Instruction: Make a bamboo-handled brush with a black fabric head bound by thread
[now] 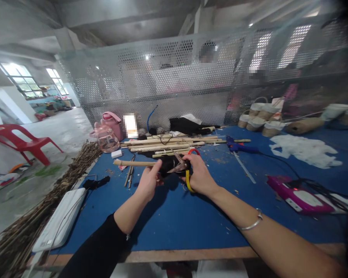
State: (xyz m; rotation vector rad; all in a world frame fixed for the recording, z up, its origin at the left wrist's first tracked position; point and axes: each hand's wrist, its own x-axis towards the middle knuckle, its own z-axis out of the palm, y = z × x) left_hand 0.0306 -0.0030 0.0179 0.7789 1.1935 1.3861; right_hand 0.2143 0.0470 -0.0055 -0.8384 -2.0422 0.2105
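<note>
My left hand (150, 178) is closed around a bamboo stick (130, 163) with black material (168, 165) wrapped at its right end. The stick lies nearly level above the table, pointing left. In my right hand (201, 173) is a pair of scissors (189, 181) with one red and one yellow handle loop. Their blades are spread and point left, against the black material. What lies between the blades is too small to make out. Behind my hands, several bamboo sticks (165, 146) lie in a loose pile.
A blue glue gun (242, 148) lies right of the pile, its cord running to a purple box (298, 195). White cloth (304, 150) and twine-wrapped pots (256, 122) sit at the right. A white power bank (60, 218) and dry twigs (43, 210) line the left edge. Perforated metal panels (168, 83) stand behind.
</note>
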